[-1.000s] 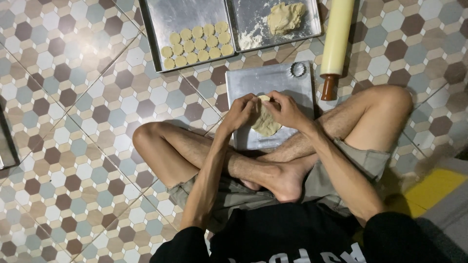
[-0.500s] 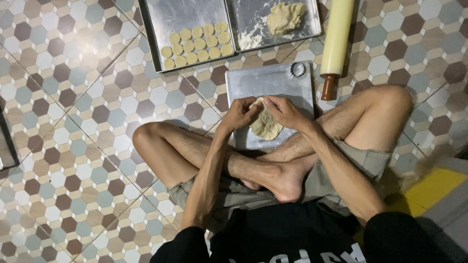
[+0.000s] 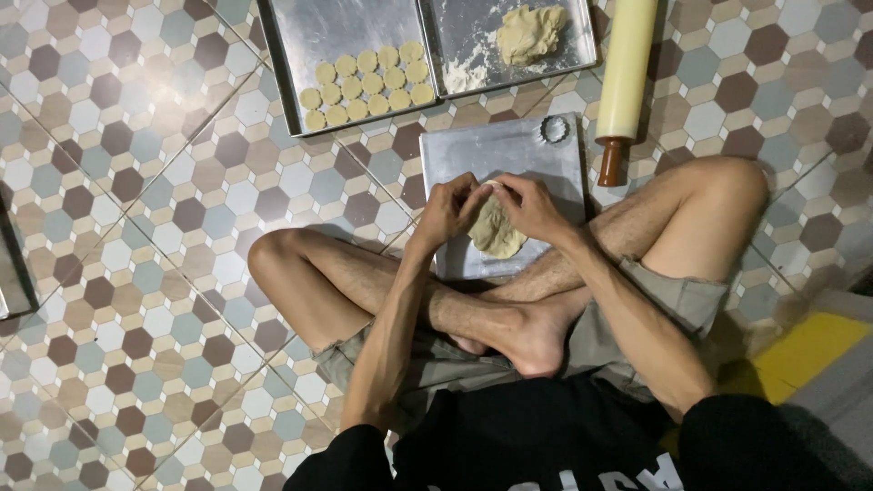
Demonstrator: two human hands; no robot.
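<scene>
Hexagon-tiled floor (image 3: 136, 273), person sitting cross-legged, metal trays laid out ahead. Fingers of both hands pinch the top edge of a flat dough sheet (image 3: 497, 229); left hand (image 3: 447, 211) and right hand (image 3: 532, 205) meet there, fingers closed on the dough, thumbs nearly touching. The sheet hangs from the fingers, its lower part against the near tray (image 3: 546, 155), just in front of the crossed shins. A round cutter (image 3: 554, 129) sits at that tray's far corner, apart from the dough. Rolling pin (image 3: 624, 73) lies on the floor just right of the tray. Beyond, the left far tray (image 3: 309, 36) holds rows of cut discs (image 3: 368, 82); the right far tray (image 3: 455, 27) holds a dough lump (image 3: 528, 33) and loose flour. Judgement: the sheet looks thin and soft, so grip light and even on both sides, support it low and avoid stretching or it may tear.
</scene>
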